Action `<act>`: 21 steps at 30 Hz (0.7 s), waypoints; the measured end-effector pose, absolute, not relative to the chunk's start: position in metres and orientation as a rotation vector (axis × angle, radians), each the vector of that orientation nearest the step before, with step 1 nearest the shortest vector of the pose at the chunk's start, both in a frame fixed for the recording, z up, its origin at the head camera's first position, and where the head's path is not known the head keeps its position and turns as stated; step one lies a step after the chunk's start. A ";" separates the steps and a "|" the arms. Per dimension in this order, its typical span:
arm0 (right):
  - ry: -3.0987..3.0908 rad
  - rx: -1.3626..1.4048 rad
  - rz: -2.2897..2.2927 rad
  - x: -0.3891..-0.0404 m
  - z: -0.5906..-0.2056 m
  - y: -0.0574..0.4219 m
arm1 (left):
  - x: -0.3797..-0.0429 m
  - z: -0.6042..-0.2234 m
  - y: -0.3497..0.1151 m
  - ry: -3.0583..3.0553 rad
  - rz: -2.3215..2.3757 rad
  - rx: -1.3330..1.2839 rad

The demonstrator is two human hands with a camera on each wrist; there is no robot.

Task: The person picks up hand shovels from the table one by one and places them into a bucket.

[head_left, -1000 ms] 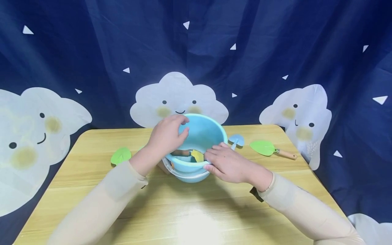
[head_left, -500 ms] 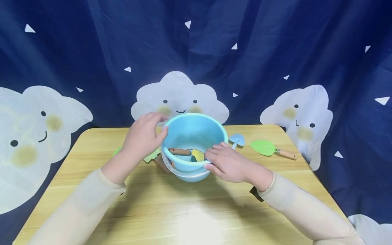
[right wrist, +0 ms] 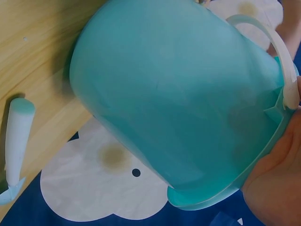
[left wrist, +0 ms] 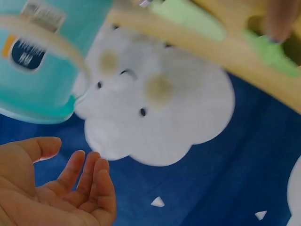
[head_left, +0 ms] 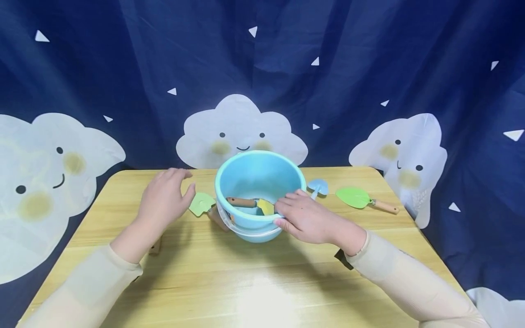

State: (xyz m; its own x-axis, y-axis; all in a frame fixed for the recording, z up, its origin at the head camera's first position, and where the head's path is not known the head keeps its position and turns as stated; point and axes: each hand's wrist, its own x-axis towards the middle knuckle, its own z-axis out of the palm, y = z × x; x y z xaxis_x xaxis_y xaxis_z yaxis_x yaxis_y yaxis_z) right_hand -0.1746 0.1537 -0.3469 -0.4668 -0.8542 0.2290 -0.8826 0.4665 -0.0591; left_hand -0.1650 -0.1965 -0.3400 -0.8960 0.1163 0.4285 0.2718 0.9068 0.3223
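Note:
My left hand (head_left: 166, 198) hovers over the table's left side, holding nothing; its fingers are loosely bent, and the palm shows in the left wrist view. Under it the wooden handle end (head_left: 155, 247) of a tool peeks out, the rest hidden. My right hand (head_left: 305, 217) grips the near right rim of a light blue bucket (head_left: 258, 232), thumb outside; the right wrist view shows the bucket's side (right wrist: 174, 94) close up. Inside lies a small yellow-headed tool (head_left: 265, 207) with a brown handle. A pale green spade (head_left: 202, 203) lies left of the bucket, its handle reaching toward it.
On the wooden table (head_left: 229, 282), a small blue shovel (head_left: 318, 187) lies right of the bucket, its handle partly hidden. Farther right is a green trowel (head_left: 353, 197) with a wooden handle. A navy curtain (head_left: 279, 82) with clouds hangs behind the table.
My left hand has moved left, from over the bucket's rim to the table's left side, uncovering the pale green spade. The right hand stays on the rim.

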 end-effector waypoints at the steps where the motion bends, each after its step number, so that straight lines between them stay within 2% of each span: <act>1: -2.545 1.520 0.253 -0.175 -0.348 0.154 | -0.165 -0.344 -0.199 -2.670 -0.526 -0.276; 21: -2.558 1.520 0.247 -0.176 -0.349 0.154 | -0.153 -0.398 -0.236 -2.757 -0.510 -0.139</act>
State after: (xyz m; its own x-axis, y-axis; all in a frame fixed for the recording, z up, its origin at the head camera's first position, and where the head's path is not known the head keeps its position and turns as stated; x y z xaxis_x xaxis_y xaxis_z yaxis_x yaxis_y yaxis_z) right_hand -0.1760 0.1542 -0.3494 -0.4726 -0.8543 0.2163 -0.8799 0.4711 -0.0618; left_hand -0.1531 -0.2364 -0.3982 -0.9399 0.0349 0.3397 0.1542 0.9310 0.3309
